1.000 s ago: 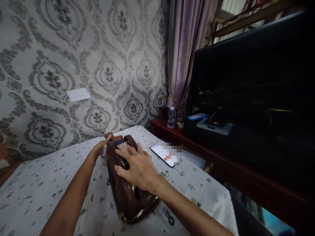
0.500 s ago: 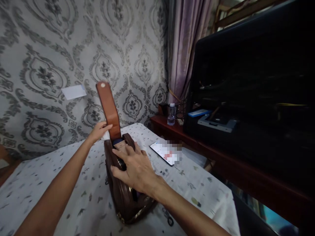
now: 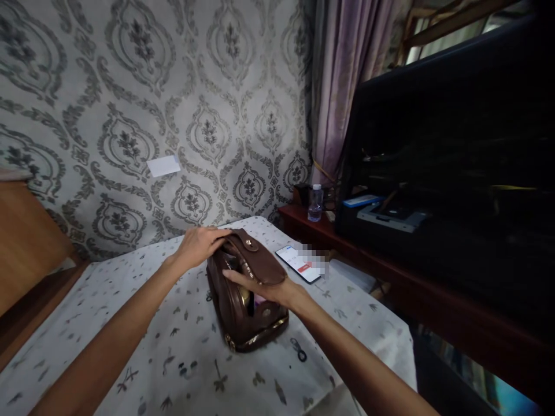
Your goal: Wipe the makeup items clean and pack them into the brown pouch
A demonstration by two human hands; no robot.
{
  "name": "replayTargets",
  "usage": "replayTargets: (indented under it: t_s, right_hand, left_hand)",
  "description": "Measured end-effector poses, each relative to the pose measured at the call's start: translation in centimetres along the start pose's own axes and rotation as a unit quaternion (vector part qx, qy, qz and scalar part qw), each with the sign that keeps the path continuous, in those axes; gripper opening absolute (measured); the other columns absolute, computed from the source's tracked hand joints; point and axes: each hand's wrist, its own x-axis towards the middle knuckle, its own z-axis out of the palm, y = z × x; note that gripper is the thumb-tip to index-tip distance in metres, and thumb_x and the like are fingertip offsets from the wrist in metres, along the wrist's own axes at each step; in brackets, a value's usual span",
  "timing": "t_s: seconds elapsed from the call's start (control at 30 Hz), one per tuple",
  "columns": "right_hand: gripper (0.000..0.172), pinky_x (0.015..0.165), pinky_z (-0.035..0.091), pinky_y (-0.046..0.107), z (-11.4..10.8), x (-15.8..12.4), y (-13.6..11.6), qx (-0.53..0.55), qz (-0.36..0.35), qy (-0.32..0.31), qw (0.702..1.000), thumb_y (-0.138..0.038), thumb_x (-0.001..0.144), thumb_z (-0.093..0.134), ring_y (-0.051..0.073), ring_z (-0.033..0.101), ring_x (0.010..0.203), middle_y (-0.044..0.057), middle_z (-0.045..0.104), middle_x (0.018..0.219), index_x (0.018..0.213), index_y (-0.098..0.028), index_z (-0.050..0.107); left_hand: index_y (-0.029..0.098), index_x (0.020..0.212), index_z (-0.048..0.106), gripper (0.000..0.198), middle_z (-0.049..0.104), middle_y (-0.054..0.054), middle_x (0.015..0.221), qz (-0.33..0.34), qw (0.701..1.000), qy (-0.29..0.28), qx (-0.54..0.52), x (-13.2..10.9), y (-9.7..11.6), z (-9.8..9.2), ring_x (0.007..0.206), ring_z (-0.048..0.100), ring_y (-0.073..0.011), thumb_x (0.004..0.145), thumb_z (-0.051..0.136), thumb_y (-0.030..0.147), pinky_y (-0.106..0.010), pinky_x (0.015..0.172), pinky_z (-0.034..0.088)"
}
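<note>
A brown leather bag (image 3: 223,297) lies on the patterned white cloth, with its gold-toothed zip open. The rounded top flap (image 3: 266,260), which bears a round metal snap, leans over the right side of the opening. My left hand (image 3: 202,245) is closed on the bag's far end, fingers pressed at the base of the flap. Beneath the flap, my right hand (image 3: 264,292) reaches across the opening. Its thumb stretches left over the bag's mouth, while the other fingers are hidden. Some gold and purple contents show inside the bag, too little to name.
Right of the bag lies a phone (image 3: 297,263) with a lit screen. A clear bottle (image 3: 315,205) stands on the dark red shelf (image 3: 299,218), beside a large black screen (image 3: 433,144). Patterned wallpaper covers the wall behind, and a wooden board (image 3: 32,242) stands at left.
The upright brown strap with its tan underside has gone from view, and the flap now leans over the opening. My right hand has slid under the flap. The view has shifted left.
</note>
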Motion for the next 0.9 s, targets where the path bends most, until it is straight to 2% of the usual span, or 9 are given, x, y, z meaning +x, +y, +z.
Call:
replayTargets:
  t_s: [0.17, 0.3, 0.4, 0.5, 0.6, 0.73, 0.8, 0.87, 0.9]
  right_hand:
    - [0.043, 0.112, 0.034, 0.048, -2.1, -3.1, -1.3, -0.073, -0.02, -0.045, 0.996, -0.039, 0.096, 0.051, 0.028, 0.048, 0.131, 0.011, 0.058, 0.138, 0.136, -0.024, 0.056]
    - [0.053, 0.111, 0.034, 0.052, -2.4, -5.9, -2.6, -0.096, -0.001, -0.033, 0.995, -0.032, 0.092, 0.057, 0.03, 0.048, 0.13, 0.014, 0.056, 0.139, 0.143, -0.021, 0.048]
    - [0.054, 0.111, 0.033, 0.059, -1.9, -8.0, -2.9, -0.1, 0.016, -0.015, 0.995, -0.031, 0.089, 0.06, 0.033, 0.049, 0.129, 0.017, 0.057, 0.136, 0.14, -0.017, 0.049]
    - [0.045, 0.11, 0.035, 0.057, -1.4, -9.6, -2.9, -0.062, 0.006, 0.037, 0.997, -0.027, 0.091, 0.055, 0.031, 0.051, 0.127, 0.015, 0.059, 0.133, 0.135, -0.018, 0.053]
    - [0.027, 0.106, 0.042, 0.05, -1.0, -10.8, -2.6, -0.009, -0.001, 0.132, 0.991, -0.021, 0.093, 0.05, 0.026, 0.057, 0.12, 0.01, 0.067, 0.119, 0.117, -0.022, 0.063]
    - [0.012, 0.087, 0.054, 0.041, -0.9, -11.8, -2.1, 0.052, 0.076, 0.227, 0.969, -0.026, 0.093, 0.053, 0.024, 0.066, 0.1, 0.008, 0.07, 0.098, 0.084, -0.023, 0.061]
    - [0.013, 0.079, 0.055, 0.039, -0.9, -11.6, -2.0, 0.061, 0.117, 0.256, 0.958, -0.032, 0.093, 0.053, 0.024, 0.065, 0.091, 0.008, 0.067, 0.093, 0.084, -0.023, 0.055]
    - [0.017, 0.083, 0.054, 0.041, -1.0, -10.6, -1.9, 0.042, 0.124, 0.257, 0.957, -0.038, 0.092, 0.053, 0.025, 0.063, 0.095, 0.01, 0.064, 0.098, 0.096, -0.022, 0.055]
    - [0.027, 0.087, 0.052, 0.044, -1.0, -9.9, -1.9, 0.027, 0.117, 0.244, 0.962, -0.043, 0.091, 0.054, 0.027, 0.061, 0.101, 0.013, 0.063, 0.105, 0.105, -0.02, 0.055]
  left_hand:
    - [0.03, 0.135, 0.059, 0.04, 0.074, -0.006, 0.102, 0.027, 0.998, -0.001, 0.056, -1.7, 2.2, -0.3, 0.084, 0.069, -0.021, 0.096, 0.049, 0.033, -0.028, 0.073, 0.047]
    - [0.028, 0.126, 0.064, 0.034, 0.073, -0.006, 0.094, 0.048, 0.993, 0.009, 0.105, -2.4, 3.5, -0.1, 0.082, 0.068, -0.021, 0.099, 0.044, 0.033, -0.028, 0.067, 0.044]
    - [0.026, 0.119, 0.067, 0.032, 0.07, -0.005, 0.087, 0.046, 0.991, 0.028, 0.126, -2.7, 3.6, 0.2, 0.079, 0.066, -0.02, 0.1, 0.04, 0.03, -0.027, 0.063, 0.042]
    - [0.026, 0.12, 0.066, 0.033, 0.069, -0.005, 0.085, 0.05, 0.989, 0.054, 0.131, -3.0, 3.3, 0.7, 0.079, 0.065, -0.0189, 0.101, 0.039, 0.029, -0.026, 0.061, 0.041]
    - [0.026, 0.124, 0.064, 0.034, 0.068, -0.006, 0.085, 0.049, 0.987, 0.063, 0.14, -3.5, 2.9, 1.2, 0.079, 0.065, -0.0188, 0.101, 0.039, 0.028, -0.027, 0.059, 0.041]
    - [0.026, 0.126, 0.063, 0.034, 0.068, -0.006, 0.086, 0.046, 0.987, 0.054, 0.145, -3.8, 2.9, 1.5, 0.08, 0.064, -0.0196, 0.101, 0.04, 0.027, -0.027, 0.06, 0.042]
    - [0.026, 0.127, 0.062, 0.035, 0.068, -0.006, 0.086, 0.044, 0.986, 0.045, 0.153, -3.8, 3.0, 1.5, 0.08, 0.064, -0.0202, 0.1, 0.04, 0.026, -0.028, 0.061, 0.043]
    - [0.025, 0.127, 0.062, 0.035, 0.068, -0.007, 0.086, 0.042, 0.986, 0.039, 0.154, -3.8, 3.1, 1.4, 0.081, 0.064, -0.0204, 0.1, 0.039, 0.025, -0.028, 0.062, 0.044]
    - [0.025, 0.127, 0.062, 0.035, 0.067, -0.007, 0.086, 0.042, 0.987, 0.039, 0.15, -3.8, 3.1, 1.4, 0.081, 0.064, -0.0205, 0.1, 0.039, 0.025, -0.028, 0.063, 0.045]
